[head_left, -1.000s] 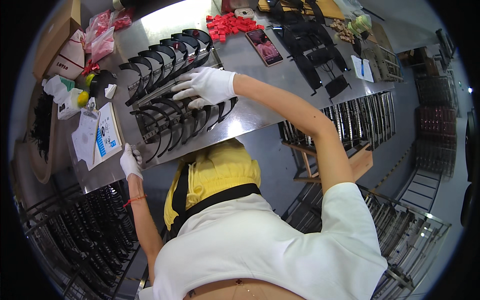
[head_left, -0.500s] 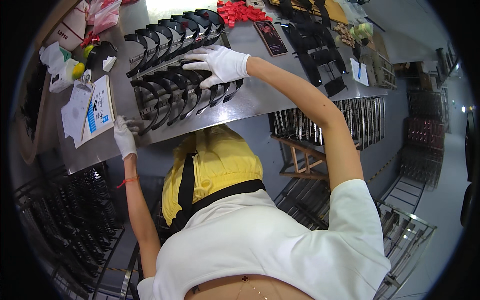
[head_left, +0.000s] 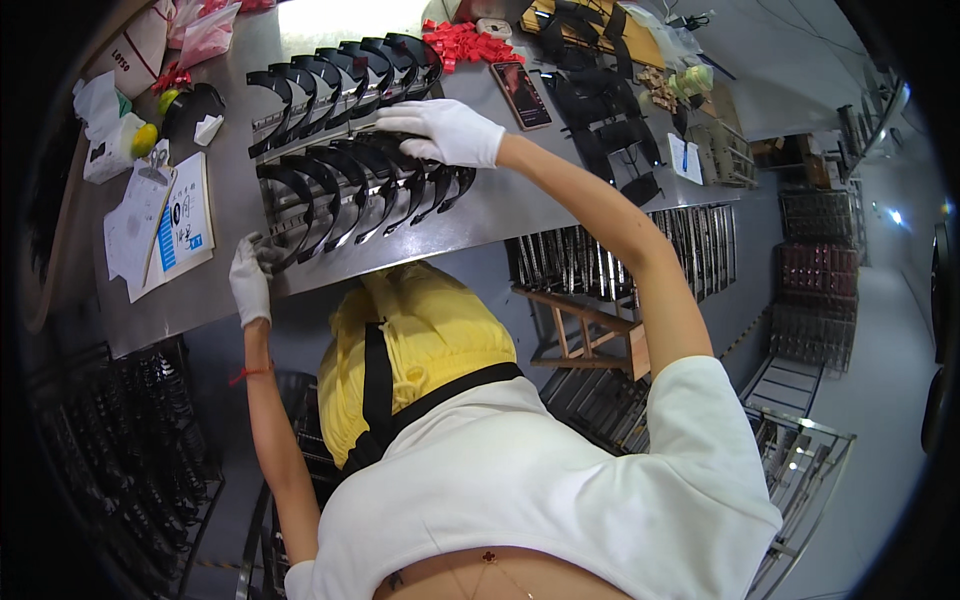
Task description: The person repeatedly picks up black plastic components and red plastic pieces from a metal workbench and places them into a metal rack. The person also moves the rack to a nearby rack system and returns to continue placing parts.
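Observation:
Two rows of glossy black curved strips stand on metal racks on the steel table, a far row and a near row. My left hand, in a white glove with greyed fingertips, is closed on the left end of the near rack, beside its last curved strip. Over the right part of the near row lies my right hand, also white-gloved. Its fingers are stretched out flat across the tops of the strips, pointing left. The palm hides some strips and part of the rack between the rows.
Left of the racks lie a clipboard with papers, a tissue box and a yellow fruit. Beyond are red pieces, a phone and black straps. Below the table's right edge stands a loaded rack on a wooden stand.
My right hand has drawn its spread fingers closer together and flattened over the strips. My left hand stays at the rack's end. The whole view has shifted slightly.

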Demonstrator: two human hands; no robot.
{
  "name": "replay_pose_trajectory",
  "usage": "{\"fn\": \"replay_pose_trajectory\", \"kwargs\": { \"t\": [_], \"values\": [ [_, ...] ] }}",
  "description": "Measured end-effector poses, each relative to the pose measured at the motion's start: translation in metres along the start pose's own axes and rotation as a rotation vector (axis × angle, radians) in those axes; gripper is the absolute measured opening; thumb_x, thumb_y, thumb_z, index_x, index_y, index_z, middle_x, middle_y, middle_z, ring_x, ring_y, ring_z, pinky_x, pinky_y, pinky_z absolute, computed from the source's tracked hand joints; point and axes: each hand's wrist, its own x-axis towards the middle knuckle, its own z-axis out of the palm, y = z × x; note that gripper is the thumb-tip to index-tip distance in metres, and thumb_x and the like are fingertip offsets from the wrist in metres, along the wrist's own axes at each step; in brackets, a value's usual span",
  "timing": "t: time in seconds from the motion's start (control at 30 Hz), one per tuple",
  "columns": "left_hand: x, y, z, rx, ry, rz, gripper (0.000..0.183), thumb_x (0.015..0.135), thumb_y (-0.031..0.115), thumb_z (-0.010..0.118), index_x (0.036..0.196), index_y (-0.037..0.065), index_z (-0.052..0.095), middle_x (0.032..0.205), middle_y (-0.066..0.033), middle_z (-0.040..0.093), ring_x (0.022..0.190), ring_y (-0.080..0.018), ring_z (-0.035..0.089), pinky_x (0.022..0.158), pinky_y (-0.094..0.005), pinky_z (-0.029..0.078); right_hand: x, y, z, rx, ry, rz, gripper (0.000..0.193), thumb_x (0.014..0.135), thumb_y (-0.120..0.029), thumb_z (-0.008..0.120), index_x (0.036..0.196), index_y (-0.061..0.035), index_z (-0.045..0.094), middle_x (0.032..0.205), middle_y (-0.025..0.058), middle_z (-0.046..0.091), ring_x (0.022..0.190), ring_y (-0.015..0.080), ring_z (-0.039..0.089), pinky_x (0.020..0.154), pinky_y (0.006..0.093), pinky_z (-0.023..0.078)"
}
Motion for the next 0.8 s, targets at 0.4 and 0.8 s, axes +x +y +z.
{"fn": "replay_pose_trajectory", "kwargs": {
  "t": [0.4,0.8],
  "values": [
    [-0.017,0.017,0.006,0.71,-0.05,0.425,0.046,0.087,0.007,0.058,0.131,-0.001,0.052,0.127,-0.0243,0.058,0.111,-0.0364,0.062,0.093,-0.0414,0.048,-0.05,-0.016,-0.002,0.269,-0.062,1.011,0.044,0.094,-0.042,0.045,0.11,-0.0094,0.069,0.111,0.021,0.068,0.104,0.0406,0.063,0.094,0.0466,0.049],
    [-0.009,-0.008,0.026,1.166,0.194,0.349,0.031,0.097,0.02,0.052,0.125,0.006,0.05,0.07,-0.0207,0.064,0.066,-0.0388,0.064,0.055,-0.0499,0.047,-0.082,0.016,-0.007,0.174,0.025,0.927,0.037,0.092,-0.038,0.055,0.115,-0.0118,0.068,0.109,0.0178,0.069,0.098,0.0367,0.067,0.088,0.0446,0.052]
  ]
}}
